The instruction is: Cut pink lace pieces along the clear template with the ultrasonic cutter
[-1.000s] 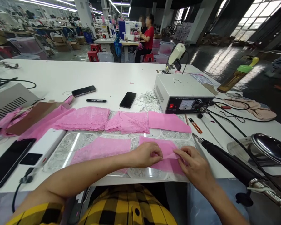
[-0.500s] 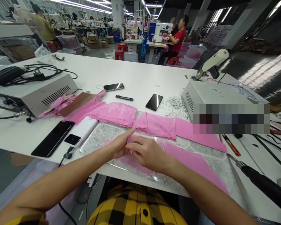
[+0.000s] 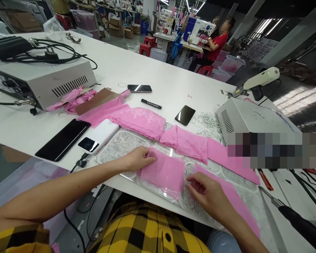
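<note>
A pink fabric piece (image 3: 163, 170) lies nearly flat on a clear, patterned plastic board (image 3: 121, 146) at the table's front edge. With thumb and fingers closed, my left hand (image 3: 139, 159) grips its upper left corner. My right hand (image 3: 209, 191) is just past the piece's right side, fingers loosely curled and apart, holding nothing visible. Partly behind that hand is a larger pink fabric panel (image 3: 234, 196). Along the far side of the board run folded pink lace pieces (image 3: 139, 121), another lace piece (image 3: 192, 143) and a plain pink strip (image 3: 221, 154).
A black tablet-like slab (image 3: 63, 140), a white power bank (image 3: 101, 135), phones (image 3: 185, 115) and a marker (image 3: 151, 104) lie around. Metal boxes (image 3: 73, 82) flank the work. A black-handled hot tool (image 3: 300, 221) rests at right, beside an orange cutter (image 3: 265, 180). People sit beyond.
My hands have moved apart: the left stays at the fabric's corner, the right has shifted right. The fabric piece now shows spread between them. The view has tilted.
</note>
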Action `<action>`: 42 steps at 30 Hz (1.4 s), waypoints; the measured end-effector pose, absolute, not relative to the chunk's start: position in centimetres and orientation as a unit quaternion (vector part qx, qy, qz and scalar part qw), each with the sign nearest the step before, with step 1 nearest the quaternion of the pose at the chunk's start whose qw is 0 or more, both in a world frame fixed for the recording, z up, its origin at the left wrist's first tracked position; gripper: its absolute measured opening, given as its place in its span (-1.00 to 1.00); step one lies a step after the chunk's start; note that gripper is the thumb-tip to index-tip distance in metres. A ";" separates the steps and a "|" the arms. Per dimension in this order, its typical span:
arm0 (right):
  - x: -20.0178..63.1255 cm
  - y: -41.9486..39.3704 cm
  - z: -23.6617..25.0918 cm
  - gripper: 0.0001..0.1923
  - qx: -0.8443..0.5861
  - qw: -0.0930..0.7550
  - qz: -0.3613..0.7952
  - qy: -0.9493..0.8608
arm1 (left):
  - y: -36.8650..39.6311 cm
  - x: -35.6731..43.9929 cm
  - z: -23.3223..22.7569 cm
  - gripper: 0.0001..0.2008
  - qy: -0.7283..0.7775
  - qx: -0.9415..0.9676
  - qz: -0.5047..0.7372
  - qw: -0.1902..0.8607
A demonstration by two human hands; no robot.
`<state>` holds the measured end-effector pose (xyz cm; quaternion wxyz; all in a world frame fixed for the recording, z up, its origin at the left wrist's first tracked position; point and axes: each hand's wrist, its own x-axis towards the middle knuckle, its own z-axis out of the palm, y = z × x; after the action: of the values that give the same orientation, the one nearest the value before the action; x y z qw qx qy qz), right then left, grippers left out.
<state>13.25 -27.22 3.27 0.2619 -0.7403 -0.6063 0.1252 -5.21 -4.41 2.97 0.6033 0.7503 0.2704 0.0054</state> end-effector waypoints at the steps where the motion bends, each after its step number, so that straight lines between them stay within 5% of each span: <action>1: 12.7 -27.5 3.0 -0.91 -0.744 0.250 0.128 -0.606 | -4.3 -5.2 3.1 -0.82 0.268 0.762 0.003 0.589; 14: 10.4 -27.8 3.6 -0.82 -0.735 0.227 0.158 -0.619 | -3.7 -6.7 5.0 -0.74 0.253 0.878 -0.034 0.404; 20: 13.8 -31.7 3.0 -0.85 -0.786 0.310 0.058 -0.532 | -4.7 -6.7 5.0 -0.74 0.124 0.977 0.092 0.149; 28: 21.2 -39.1 1.7 -0.68 -0.880 0.309 -0.083 -0.352 | -10.2 2.1 2.7 -0.75 -0.190 0.966 0.126 0.121; 42: 22.2 -38.1 0.2 -0.80 -0.853 0.352 0.011 -0.385 | -12.2 5.7 0.8 -0.52 -0.190 0.977 0.088 0.028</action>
<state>22.23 -38.09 0.22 0.3521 -0.8532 -0.3848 0.0115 5.67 -12.23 0.82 0.0278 0.9775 -0.1898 0.0881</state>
